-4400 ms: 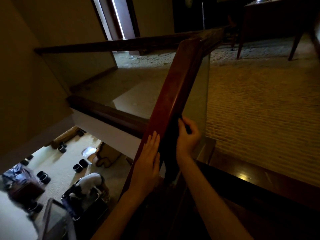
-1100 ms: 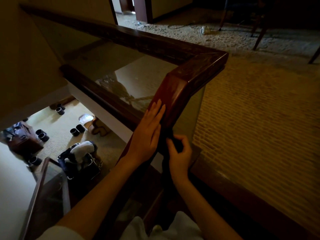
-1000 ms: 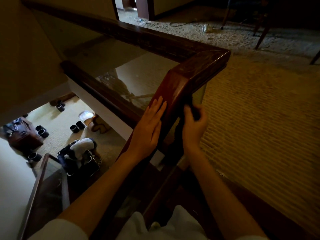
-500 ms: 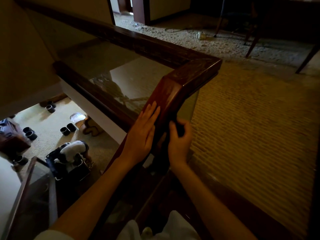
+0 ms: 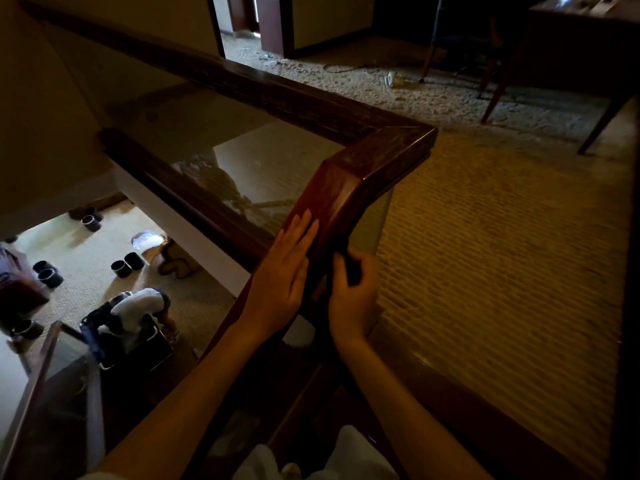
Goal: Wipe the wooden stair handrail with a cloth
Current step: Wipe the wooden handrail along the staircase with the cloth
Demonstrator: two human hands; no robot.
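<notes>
The right hand (image 5: 354, 296), pinching the dark cloth (image 5: 352, 271), has slid back down the handrail's (image 5: 332, 202) right flank toward 6 o'clock, off the bend (image 5: 346, 168) it reached a second ago. Since four seconds back, it and the flat left hand (image 5: 280, 282) have both climbed nearer that bend, at 1 o'clock from them.

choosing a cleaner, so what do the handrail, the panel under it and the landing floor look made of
Handrail: wood, reddish-brown with a glossy varnish, going by grain streaks and sheen. Panel under it: likely clear glass; it reflects and the floor shows through. Landing floor: carpet, beige with ribbed rows; the fibre cannot be told.
</notes>
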